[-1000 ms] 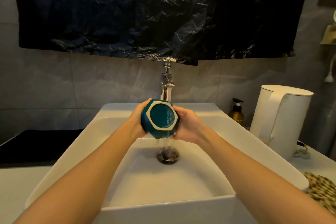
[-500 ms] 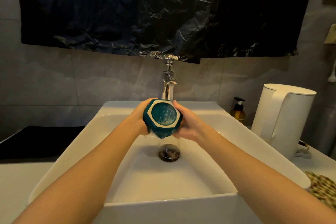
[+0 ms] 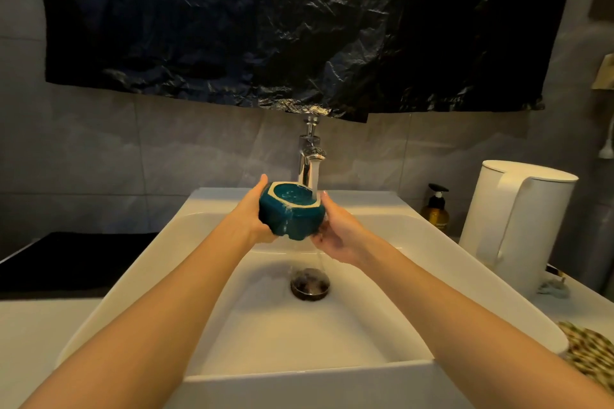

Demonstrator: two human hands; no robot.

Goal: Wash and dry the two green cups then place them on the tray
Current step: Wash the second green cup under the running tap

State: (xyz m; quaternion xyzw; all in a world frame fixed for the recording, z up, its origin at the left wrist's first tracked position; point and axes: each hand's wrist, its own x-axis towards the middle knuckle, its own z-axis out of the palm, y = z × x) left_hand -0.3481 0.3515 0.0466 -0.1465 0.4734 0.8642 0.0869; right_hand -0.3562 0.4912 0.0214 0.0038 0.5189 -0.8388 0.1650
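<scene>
both bare forearms reach forward and converge toward the middle. the left hand [image 3: 254,221] is cupped, thumb up, fingers wrapped round the left side of the green cup [image 3: 290,214]. the right hand [image 3: 337,236] sits slightly lower at the cup's right side, palm turned inward, fingers curled under it and thumb pointing up beside its rim.

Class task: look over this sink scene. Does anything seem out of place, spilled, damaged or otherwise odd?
One oddity: a crumpled black plastic sheet covers the wall above the tap, where a mirror might hang. Otherwise nothing: water overflowing the cup falls into the sink, none spilled outside.
</scene>
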